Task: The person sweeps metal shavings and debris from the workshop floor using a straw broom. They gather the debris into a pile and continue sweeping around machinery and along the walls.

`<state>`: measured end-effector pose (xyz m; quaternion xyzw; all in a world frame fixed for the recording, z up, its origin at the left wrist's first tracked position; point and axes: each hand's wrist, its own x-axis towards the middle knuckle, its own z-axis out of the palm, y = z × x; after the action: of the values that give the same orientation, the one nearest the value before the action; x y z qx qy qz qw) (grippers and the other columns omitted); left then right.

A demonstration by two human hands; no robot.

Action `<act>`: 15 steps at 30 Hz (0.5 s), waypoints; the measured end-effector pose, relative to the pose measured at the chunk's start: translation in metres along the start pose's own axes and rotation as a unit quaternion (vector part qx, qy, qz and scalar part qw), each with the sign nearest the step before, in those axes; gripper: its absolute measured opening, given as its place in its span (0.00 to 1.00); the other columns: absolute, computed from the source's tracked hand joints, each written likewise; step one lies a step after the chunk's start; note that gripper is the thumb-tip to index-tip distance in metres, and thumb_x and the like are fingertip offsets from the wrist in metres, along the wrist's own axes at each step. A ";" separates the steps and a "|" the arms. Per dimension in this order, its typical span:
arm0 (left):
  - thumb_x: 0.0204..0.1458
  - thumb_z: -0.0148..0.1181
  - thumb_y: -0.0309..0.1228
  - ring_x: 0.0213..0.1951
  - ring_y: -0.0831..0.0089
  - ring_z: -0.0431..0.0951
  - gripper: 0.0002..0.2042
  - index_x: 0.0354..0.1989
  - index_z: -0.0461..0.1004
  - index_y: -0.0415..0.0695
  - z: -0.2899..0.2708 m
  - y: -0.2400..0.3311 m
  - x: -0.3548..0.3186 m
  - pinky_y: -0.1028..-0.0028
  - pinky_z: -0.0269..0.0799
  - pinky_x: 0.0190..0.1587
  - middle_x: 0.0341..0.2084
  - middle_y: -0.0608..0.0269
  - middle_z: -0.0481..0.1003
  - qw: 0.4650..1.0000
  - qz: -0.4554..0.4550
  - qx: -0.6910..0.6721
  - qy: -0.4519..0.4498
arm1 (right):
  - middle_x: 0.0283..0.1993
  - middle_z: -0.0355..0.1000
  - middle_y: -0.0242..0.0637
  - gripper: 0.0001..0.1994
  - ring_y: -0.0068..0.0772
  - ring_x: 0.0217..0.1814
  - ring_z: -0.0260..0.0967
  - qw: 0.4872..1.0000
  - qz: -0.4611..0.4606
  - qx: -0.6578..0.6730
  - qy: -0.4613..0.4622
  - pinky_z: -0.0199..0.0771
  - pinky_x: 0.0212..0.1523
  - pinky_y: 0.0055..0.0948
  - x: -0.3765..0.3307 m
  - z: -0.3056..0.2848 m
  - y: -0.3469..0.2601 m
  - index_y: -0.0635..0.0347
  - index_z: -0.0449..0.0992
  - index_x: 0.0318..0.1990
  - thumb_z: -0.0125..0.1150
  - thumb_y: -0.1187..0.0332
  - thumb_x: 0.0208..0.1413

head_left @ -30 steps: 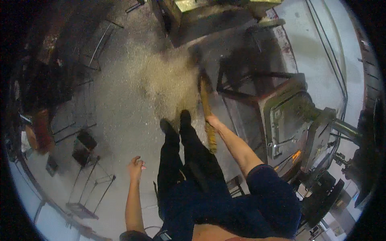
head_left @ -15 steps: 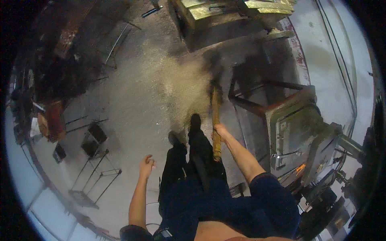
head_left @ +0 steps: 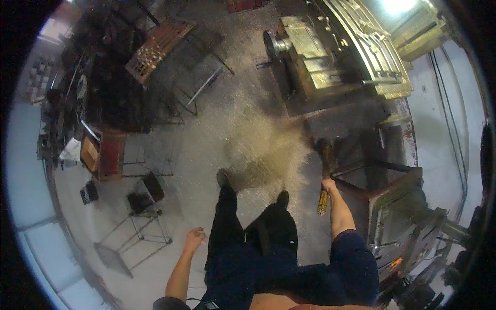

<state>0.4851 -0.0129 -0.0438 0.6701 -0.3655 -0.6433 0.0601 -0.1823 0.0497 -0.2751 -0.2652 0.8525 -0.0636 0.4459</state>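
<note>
I look straight down at my dark trousers and shoes on a concrete floor strewn with pale metal shavings (head_left: 258,139). My right hand (head_left: 327,185) is shut on the yellowish handle of a broom (head_left: 324,173), whose dark head rests on the floor ahead of it beside the shavings. My left hand (head_left: 195,241) hangs free at my side with fingers loosely apart, holding nothing.
A large greenish machine (head_left: 330,57) stands ahead at the top right. A metal frame table (head_left: 392,191) and more machinery lie to my right. Wire stands (head_left: 139,227), a red box (head_left: 106,155) and dark cluttered racks (head_left: 119,77) fill the left.
I have stepped forward toward the green machine. The broom in my right hand has moved right and forward along the shavings. My left arm swung slightly outward.
</note>
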 end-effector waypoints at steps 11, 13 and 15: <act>0.41 0.48 0.22 0.25 0.70 0.74 0.19 0.46 0.64 0.33 -0.173 0.122 0.084 0.76 0.69 0.25 0.29 0.49 0.73 0.995 0.060 0.075 0.006 | 0.24 0.69 0.41 0.12 0.38 0.24 0.67 0.967 -0.033 0.252 -0.019 0.68 0.26 0.33 -0.226 0.086 -0.161 0.62 0.68 0.34 0.49 0.62 0.48; 0.41 0.48 0.22 0.24 0.70 0.75 0.19 0.45 0.65 0.33 -0.203 0.159 0.086 0.77 0.69 0.25 0.30 0.48 0.73 0.994 0.093 0.002 0.057 | 0.30 0.70 0.39 0.15 0.35 0.28 0.67 0.873 0.197 0.399 -0.198 0.68 0.31 0.31 -0.268 0.067 -0.269 0.64 0.67 0.42 0.50 0.65 0.48; 0.41 0.48 0.22 0.23 0.69 0.75 0.18 0.45 0.65 0.33 -0.193 0.202 0.111 0.76 0.70 0.24 0.29 0.48 0.73 0.992 0.121 -0.035 0.023 | 0.33 0.70 0.37 0.18 0.34 0.30 0.67 0.891 0.046 0.419 -0.170 0.68 0.32 0.30 -0.283 0.075 -0.255 0.60 0.64 0.49 0.50 0.68 0.48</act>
<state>0.5659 -0.2977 0.0082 0.6328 -0.4200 -0.6281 0.1694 0.1089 -0.0136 -0.0267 -0.0210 0.6689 -0.3483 0.6564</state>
